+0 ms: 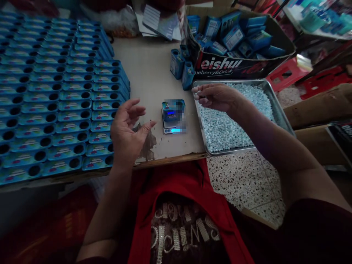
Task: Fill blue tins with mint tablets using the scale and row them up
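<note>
My right hand [216, 97] is over the left rim of a metal tray [205, 141] filled with small pale blue tablets [228, 128]. Its fingers are pinched together, with a few whitish tablets [195, 91] showing at the tips. Fingers spread and nothing in it, my left hand [128, 128] hovers over the table, palm turned toward the middle. Between the hands stands a small digital scale [168, 130] with lit blue marks. A blue tin [169, 106] rests on the scale; part of it is blurred out.
Rows of blue tins with round dark holes [74, 95] fill the table's left side. Several blue tins [187, 75] stand beyond the scale, beside a black carton [220, 68] heaped with more. Red stools [286, 77] are at the right. The worn table edge [170, 159] runs in front.
</note>
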### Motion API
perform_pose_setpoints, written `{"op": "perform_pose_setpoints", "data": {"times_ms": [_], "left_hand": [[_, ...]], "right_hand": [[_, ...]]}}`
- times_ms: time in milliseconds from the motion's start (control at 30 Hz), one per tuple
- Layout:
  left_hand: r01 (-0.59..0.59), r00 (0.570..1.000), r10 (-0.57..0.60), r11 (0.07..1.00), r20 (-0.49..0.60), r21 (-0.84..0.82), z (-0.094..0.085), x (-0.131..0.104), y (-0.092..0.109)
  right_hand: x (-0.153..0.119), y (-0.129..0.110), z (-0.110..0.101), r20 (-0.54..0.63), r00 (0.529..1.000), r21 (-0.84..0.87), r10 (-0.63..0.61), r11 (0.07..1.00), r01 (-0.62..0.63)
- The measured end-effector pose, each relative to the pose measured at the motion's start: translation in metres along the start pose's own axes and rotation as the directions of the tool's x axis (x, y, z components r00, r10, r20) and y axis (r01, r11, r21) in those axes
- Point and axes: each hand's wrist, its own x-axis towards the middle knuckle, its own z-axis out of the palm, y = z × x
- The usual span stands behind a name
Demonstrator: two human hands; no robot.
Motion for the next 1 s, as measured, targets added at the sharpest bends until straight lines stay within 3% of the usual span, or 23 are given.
{"op": "perform_pose_setpoints", "data": {"times_ms": [300, 600, 733, 867, 1000], "left_hand": [[0.063, 0.994, -0.064, 0.998, 0.087, 0.014, 0.022, 0.002, -0.028], [0.121, 0.984, -0.132, 0.988, 0.117, 0.093, 0.036, 0.007, -0.048], [0.155, 0.975, -0.170, 0.981, 0.140, 0.117, 0.043, 0.010, -0.053], [0.154, 0.974, -0.172, 0.980, 0.150, 0.126, 0.047, 0.014, -0.055], [0.165, 0.975, -0.182, 0.977, 0.128, 0.133, 0.048, 0.016, -0.059]], "right_hand": [[0.003, 0.004, 0.018, 0.112, 0.988, -0.229, -0.105, 0.965, 0.129], [0.007, 0.005, 0.029, 0.128, 0.984, -0.091, -0.124, 0.987, 0.136], [0.002, 0.002, 0.029, 0.145, 0.980, -0.108, -0.138, 0.982, 0.154], [-0.005, -0.002, 0.012, 0.147, 0.974, -0.235, -0.173, 0.950, 0.204], [-0.013, 0.001, -0.036, 0.127, 0.953, -0.513, -0.275, 0.804, 0.300]]}}
